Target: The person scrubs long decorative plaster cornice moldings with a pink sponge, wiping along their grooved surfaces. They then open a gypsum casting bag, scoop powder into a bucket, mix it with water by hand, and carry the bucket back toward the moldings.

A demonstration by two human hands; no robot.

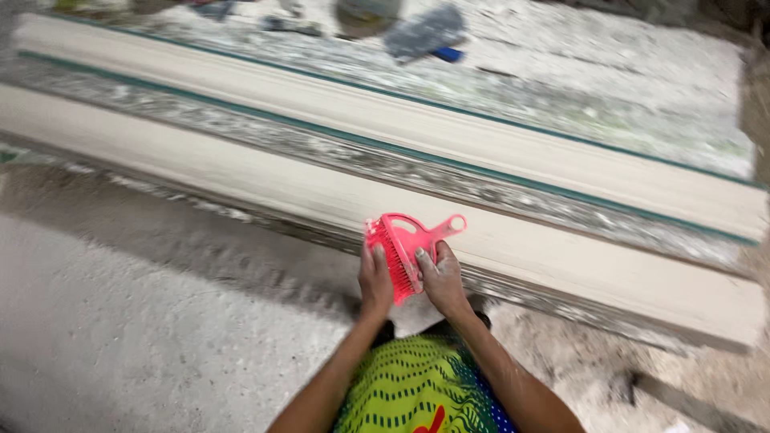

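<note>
1. Both your hands are up at the centre of the frame, and between them sits a pink plastic brush [403,250], bristles facing lower left, its looped handle poking toward the upper right
2. Your left hand [375,279] grips the brush's left edge, fingers pressed together and curled round the bristle side
3. Your right hand [440,279] clasps the brush's right side, just below the handle; fingers lie close together against the plastic, dusted white
4. The brush hangs just in front of the near plaster moulding [513,240], a long pale strip running from the left edge down to the lower right; whether it touches the strip, you cannot tell
5. A second long moulding [449,132] lies beyond it, parallel, with a green-edged line along its far side
6. Up at the top centre, blurred, a grey cloth-like lump [425,32] rests on the dusty white bench [642,88]
7. Powdery white floor [120,321] fills the lower left; your green patterned garment [409,389] shows at the bottom
</note>
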